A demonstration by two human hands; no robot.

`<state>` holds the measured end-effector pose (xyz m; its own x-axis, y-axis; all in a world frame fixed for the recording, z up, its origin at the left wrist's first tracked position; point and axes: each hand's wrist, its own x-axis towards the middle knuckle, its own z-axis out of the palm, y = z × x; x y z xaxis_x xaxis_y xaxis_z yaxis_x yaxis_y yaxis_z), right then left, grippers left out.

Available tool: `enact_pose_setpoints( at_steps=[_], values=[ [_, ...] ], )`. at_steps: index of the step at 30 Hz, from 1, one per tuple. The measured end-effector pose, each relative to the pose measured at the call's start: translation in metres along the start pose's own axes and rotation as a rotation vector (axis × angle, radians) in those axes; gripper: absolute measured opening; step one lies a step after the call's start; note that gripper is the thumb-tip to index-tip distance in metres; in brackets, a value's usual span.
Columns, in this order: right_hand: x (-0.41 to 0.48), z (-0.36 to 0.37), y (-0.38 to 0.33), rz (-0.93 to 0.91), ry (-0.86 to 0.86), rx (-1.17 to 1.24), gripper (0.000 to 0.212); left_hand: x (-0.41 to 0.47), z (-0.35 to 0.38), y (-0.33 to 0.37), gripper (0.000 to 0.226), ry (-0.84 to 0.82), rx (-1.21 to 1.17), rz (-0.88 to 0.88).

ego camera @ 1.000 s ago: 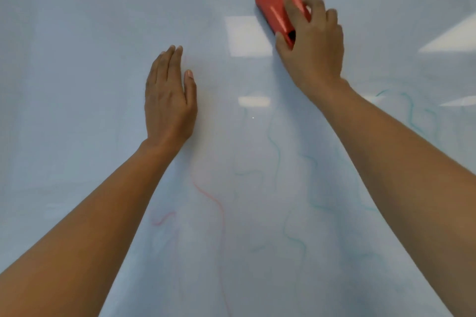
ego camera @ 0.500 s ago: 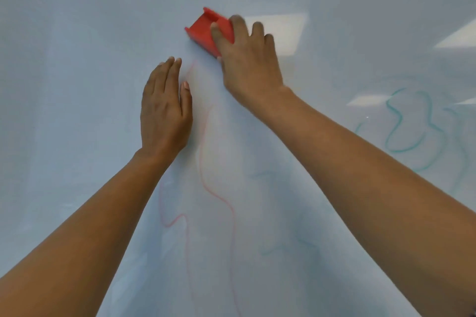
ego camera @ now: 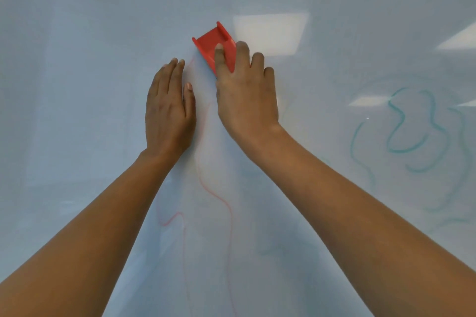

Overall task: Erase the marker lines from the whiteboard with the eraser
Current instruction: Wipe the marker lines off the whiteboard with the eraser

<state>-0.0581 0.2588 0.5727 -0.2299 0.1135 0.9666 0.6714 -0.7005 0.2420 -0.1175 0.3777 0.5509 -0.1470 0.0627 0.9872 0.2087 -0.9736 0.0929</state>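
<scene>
Right hand (ego camera: 246, 100) gripping the red eraser (ego camera: 216, 47) at the red line's (ego camera: 203, 177) top, left hand (ego camera: 168, 110) flat on the whiteboard (ego camera: 77, 85), we should press evenly and drag down along it.

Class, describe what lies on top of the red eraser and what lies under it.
The right hand grips the eraser, index finger along its top. Under it is the whiteboard; any marker line beneath is covered.

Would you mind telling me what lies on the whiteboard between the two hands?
In the head view, only a faint red marker line runs down the whiteboard between the left hand and the right hand.
</scene>
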Motion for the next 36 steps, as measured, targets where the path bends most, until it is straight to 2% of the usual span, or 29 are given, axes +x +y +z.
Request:
enact_pose_setpoints(
  at_steps=[4,11,15,20,27,33,36],
  values=[
    [0.025,0.004,0.012,-0.020,0.005,-0.043,0.051,-0.002,0.003,0.002,0.044,-0.002,-0.008,0.017],
    [0.085,0.003,0.030,0.056,-0.035,-0.038,0.051,-0.001,0.005,0.005,0.045,0.003,-0.033,0.014],
    [0.064,0.000,0.021,0.147,-0.011,-0.006,0.051,-0.002,0.006,0.005,0.046,0.011,-0.049,0.005],
    [0.021,-0.004,0.025,0.127,-0.004,-0.018,0.053,-0.002,0.007,0.005,0.046,0.012,-0.040,-0.003],
    [0.056,-0.005,0.051,0.095,-0.026,-0.102,0.054,-0.001,0.007,0.004,0.045,0.003,-0.015,0.004],
    [0.089,-0.007,0.049,0.257,-0.014,-0.089,0.051,-0.001,0.008,0.005,0.045,0.009,-0.017,0.002],
    [0.079,-0.004,0.025,0.155,-0.003,-0.038,0.051,-0.001,0.007,0.005,0.045,0.014,-0.018,0.007]
  ],
)
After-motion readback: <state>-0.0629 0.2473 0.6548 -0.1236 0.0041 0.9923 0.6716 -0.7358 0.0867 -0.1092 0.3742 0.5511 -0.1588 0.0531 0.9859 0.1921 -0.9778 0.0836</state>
